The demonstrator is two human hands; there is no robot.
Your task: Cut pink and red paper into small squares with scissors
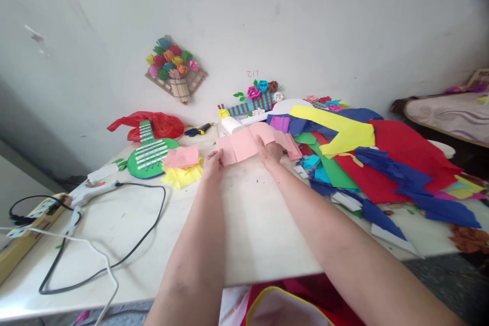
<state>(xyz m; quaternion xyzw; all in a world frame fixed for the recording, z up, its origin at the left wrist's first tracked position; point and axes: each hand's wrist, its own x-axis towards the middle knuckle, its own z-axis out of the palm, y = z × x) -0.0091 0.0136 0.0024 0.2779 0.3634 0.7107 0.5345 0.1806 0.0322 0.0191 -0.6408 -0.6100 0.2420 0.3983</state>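
A long strip of pink paper with fold creases stretches between my two hands above the table. My left hand pinches its left end between thumb and fingers. Farther along, my right hand grips the strip, and its right part trails toward the heap of coloured paper. Left of my left hand, a folded piece of pink paper lies on crumpled yellow paper. Beside these is a green guitar-shaped craft with white strips on it.
Coloured paper, including a red sheet and a yellow piece, is heaped at right. A glue gun with its cord and a power strip lie at left. Scissors and a red plastic bag are behind. Paper flowers hang on the wall.
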